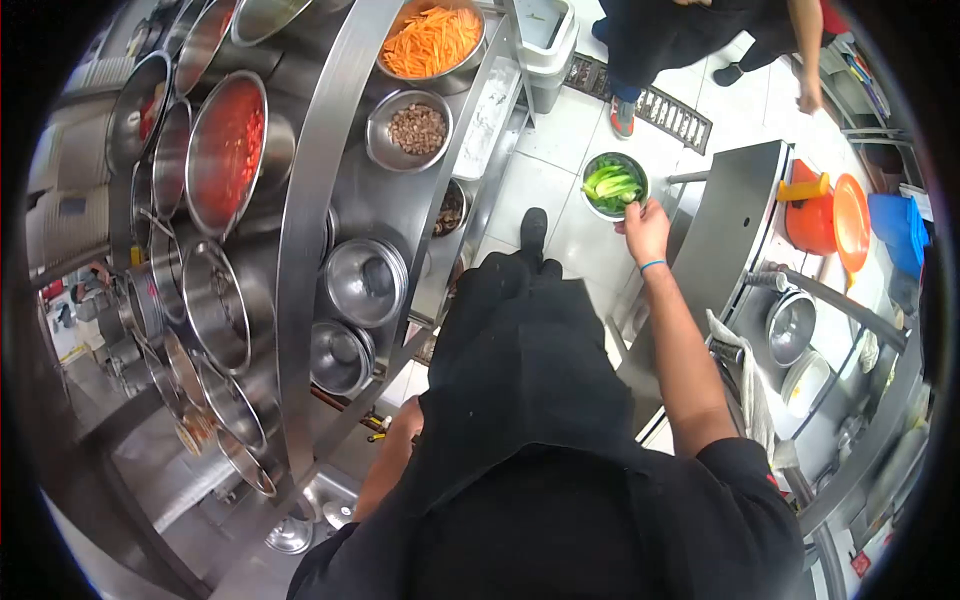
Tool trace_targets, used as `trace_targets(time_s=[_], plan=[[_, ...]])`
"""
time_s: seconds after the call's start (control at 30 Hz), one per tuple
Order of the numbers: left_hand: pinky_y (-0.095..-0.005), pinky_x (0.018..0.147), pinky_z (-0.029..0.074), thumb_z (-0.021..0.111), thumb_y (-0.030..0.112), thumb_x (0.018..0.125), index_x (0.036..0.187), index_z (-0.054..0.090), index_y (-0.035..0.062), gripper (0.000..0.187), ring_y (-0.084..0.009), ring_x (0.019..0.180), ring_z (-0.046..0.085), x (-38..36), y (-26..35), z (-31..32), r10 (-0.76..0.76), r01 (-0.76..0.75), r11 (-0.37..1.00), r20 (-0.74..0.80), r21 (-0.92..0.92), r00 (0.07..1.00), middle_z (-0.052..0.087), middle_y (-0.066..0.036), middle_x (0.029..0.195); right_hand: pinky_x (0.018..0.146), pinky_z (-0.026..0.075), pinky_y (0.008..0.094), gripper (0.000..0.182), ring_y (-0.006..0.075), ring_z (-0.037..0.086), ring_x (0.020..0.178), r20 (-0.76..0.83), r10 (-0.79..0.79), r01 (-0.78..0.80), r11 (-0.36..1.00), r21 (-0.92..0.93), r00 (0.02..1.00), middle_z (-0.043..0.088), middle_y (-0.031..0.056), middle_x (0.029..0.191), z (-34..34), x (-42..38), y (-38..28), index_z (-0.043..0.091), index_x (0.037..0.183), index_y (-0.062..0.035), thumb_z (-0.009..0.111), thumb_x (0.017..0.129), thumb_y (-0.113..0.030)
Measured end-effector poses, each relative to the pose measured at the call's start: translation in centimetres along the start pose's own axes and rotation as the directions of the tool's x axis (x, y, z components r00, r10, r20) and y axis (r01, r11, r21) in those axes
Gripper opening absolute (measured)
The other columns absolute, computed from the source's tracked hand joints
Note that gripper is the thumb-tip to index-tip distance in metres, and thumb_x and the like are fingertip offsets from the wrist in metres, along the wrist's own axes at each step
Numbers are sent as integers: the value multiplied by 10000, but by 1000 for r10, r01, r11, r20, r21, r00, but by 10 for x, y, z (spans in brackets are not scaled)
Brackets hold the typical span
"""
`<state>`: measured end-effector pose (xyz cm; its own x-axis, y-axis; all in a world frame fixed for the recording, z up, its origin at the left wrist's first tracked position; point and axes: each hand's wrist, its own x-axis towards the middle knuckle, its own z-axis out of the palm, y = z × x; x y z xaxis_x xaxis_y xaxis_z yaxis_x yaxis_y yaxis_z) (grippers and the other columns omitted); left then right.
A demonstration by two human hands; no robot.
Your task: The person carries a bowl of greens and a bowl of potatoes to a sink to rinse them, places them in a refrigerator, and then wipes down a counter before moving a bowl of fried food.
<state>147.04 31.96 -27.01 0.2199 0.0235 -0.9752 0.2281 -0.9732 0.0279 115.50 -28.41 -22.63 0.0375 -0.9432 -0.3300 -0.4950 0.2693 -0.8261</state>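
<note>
My right hand, with a blue band at its wrist, grips the near rim of a metal bowl. Green leafy vegetables fill that bowl, which is held out in front of me above the tiled floor. Low at my left side, my left hand hangs beside the apron and the steel shelf; its fingers are hidden. Nearest to it on the shelf are stacked steel bowls.
Shelves on the left carry bowls of shredded carrot, brown diced food and chopped red food. A person stands ahead near a floor drain. On the right are a steel counter and orange containers.
</note>
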Motion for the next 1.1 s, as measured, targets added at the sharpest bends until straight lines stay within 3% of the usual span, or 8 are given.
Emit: trace_targets(time_s=[0.2, 0.6, 0.67, 0.73, 0.77, 0.87, 0.93, 1.1], plan=[[-364, 736, 551, 670, 192, 911, 1148, 647, 65, 269, -194, 892, 660, 41, 125, -1, 224, -187, 925, 78, -331, 971, 690, -60, 1044, 564, 590, 330, 231, 226, 738, 615, -19, 59, -58, 997, 53, 998, 700, 169, 696, 12, 58, -35, 566, 895, 72, 533, 958, -147], [-367, 810, 551, 688, 184, 887, 1140, 662, 15, 306, -217, 949, 679, 43, 219, 59, 270, -153, 825, 141, -544, 952, 709, -87, 1054, 538, 614, 341, 225, 255, 741, 626, 22, 139, -140, 989, 53, 990, 691, 202, 747, 15, 174, -74, 543, 936, 105, 545, 955, -119], [-374, 851, 544, 692, 187, 873, 1162, 664, -1, 346, -221, 983, 683, 39, 239, 68, 336, -173, 837, 239, -520, 911, 714, -99, 1073, 504, 607, 328, 200, 246, 742, 637, 38, 128, -130, 989, 66, 991, 690, 214, 759, 15, 196, -82, 516, 870, 75, 528, 959, -104], [-383, 879, 536, 684, 202, 873, 1202, 661, -3, 388, -219, 1015, 683, 62, 235, 83, 545, -242, 630, 198, -738, 815, 715, -110, 1109, 517, 612, 330, 198, 245, 743, 644, 54, 125, -130, 984, 125, 991, 697, 209, 779, 16, 219, -87, 542, 926, 92, 523, 961, -101], [-385, 886, 530, 651, 214, 888, 1227, 654, 4, 399, -226, 1036, 673, 55, 247, 87, 565, -230, 646, 253, -728, 785, 707, -102, 1150, 523, 615, 331, 204, 244, 743, 648, 63, 125, -134, 979, 155, 990, 701, 206, 789, 18, 231, -87, 555, 954, 101, 520, 962, -100], [-374, 903, 520, 593, 208, 925, 1249, 648, 11, 383, -231, 1045, 665, 44, 266, 102, 360, -278, 786, 43, -552, 932, 704, -81, 1160, 542, 616, 329, 228, 240, 740, 648, 77, 133, -146, 969, 200, 988, 711, 196, 821, 20, 271, -94, 583, 1027, 110, 519, 965, -100], [-367, 903, 514, 579, 199, 934, 1238, 651, 16, 362, -231, 1040, 664, 30, 282, 103, 286, -141, 728, 110, -671, 952, 705, -82, 1149, 542, 613, 326, 219, 234, 738, 643, 73, 124, -137, 966, 219, 990, 711, 196, 823, 21, 302, -96, 588, 1010, 103, 522, 965, -101], [-364, 902, 511, 559, 193, 946, 1219, 659, 21, 338, -233, 1033, 664, 17, 359, 105, 170, -88, 810, 87, -580, 982, 706, -88, 1137, 562, 625, 333, 235, 238, 740, 650, 53, 131, -138, 977, 161, 990, 706, 192, 817, 19, 376, -122, 565, 986, 111, 543, 963, -122]])
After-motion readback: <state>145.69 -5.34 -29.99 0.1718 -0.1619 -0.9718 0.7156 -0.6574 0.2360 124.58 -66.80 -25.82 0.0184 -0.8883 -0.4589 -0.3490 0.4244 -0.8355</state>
